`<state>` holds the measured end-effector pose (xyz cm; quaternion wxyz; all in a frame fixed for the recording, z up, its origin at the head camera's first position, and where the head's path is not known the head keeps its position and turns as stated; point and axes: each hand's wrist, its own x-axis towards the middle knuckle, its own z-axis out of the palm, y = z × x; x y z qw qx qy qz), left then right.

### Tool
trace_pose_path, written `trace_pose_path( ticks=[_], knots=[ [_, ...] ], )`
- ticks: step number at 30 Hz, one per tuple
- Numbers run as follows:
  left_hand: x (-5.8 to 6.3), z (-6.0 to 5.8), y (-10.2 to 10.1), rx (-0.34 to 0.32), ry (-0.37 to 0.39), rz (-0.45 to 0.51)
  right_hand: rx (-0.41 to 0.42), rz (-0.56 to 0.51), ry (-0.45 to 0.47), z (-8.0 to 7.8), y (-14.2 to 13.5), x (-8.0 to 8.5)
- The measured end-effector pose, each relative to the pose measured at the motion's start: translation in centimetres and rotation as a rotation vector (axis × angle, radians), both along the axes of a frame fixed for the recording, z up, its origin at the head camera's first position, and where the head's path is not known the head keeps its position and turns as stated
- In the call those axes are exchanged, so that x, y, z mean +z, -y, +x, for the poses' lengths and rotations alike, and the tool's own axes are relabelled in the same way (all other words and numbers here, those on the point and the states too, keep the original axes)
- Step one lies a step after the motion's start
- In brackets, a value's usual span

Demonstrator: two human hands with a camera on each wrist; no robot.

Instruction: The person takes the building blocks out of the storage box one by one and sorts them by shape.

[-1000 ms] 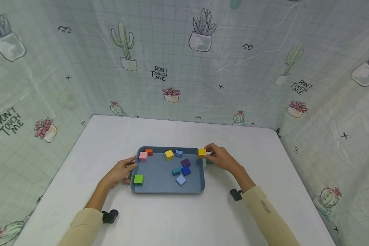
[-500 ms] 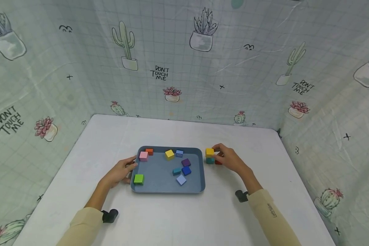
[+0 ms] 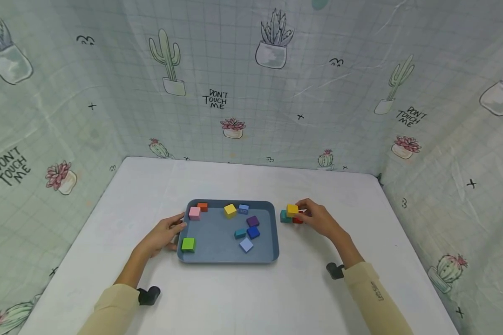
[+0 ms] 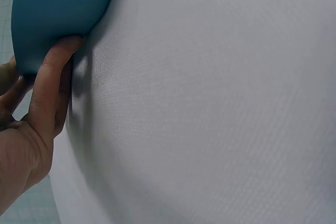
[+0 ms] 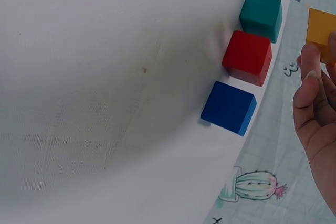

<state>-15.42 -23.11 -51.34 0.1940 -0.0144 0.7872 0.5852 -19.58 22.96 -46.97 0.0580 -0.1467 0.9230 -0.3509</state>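
My right hand (image 3: pixel 318 219) pinches a yellow block (image 3: pixel 292 209) just beyond the tray's right side. In the head view the block overlaps the teal block (image 3: pixel 284 217) and the red block (image 3: pixel 297 219) below it. The right wrist view has the teal, red and a blue block (image 5: pixel 228 107) lined up on the table, the yellow one raised apart from them. That blue block is hidden behind my hand in the head view. At the left end, my left hand (image 3: pixel 161 236) grips the side of the blue-grey tray (image 3: pixel 215 251).
Inside the tray lie a green block (image 3: pixel 188 244), a pink block (image 3: pixel 194 213), an orange block (image 3: pixel 202 206), another yellow block (image 3: pixel 230 211) and several blue and purple ones. White cloth covers the table (image 3: pixel 243 298); a patterned curtain (image 3: pixel 243 83) hangs behind and at both sides.
My right hand has carried the yellow block rightward from the tray's top right corner to over the teal and red blocks, now more exposed. My left hand stays on the tray.
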Motion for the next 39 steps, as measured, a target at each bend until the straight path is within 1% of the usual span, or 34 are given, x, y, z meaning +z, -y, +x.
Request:
trace_pose_path(
  ticks=[6, 14, 19, 28, 33, 36, 39],
  knots=[
    [0.2, 0.1, -0.1, 0.003, 0.003, -0.003, -0.014, 0.006, 0.005, -0.1, -0.8, -0.3],
    [0.1, 0.0, -0.1, 0.006, -0.002, -0.003, -0.043, -0.002, 0.006, -0.1, -1.4, 0.2],
    [0.0, 0.0, 0.0, 0.008, -0.006, -0.002, -0.058, -0.008, -0.005, -0.2, -2.0, 0.2],
    [-0.2, -0.1, -0.1, 0.014, 0.003, -0.013, -0.077, -0.029, -0.001, 0.3, -3.1, 0.1],
    [0.0, 0.0, -0.2, 0.004, -0.002, 0.004, -0.086, -0.016, 0.009, 0.5, -3.6, 0.3],
    [0.1, 0.1, -0.2, 0.001, -0.009, 0.0, -0.099, -0.013, 0.018, 0.6, -3.9, 0.5],
    [0.2, 0.1, -0.2, 0.003, -0.014, -0.011, -0.102, -0.024, 0.009, 0.6, -4.2, 0.5]
  ],
)
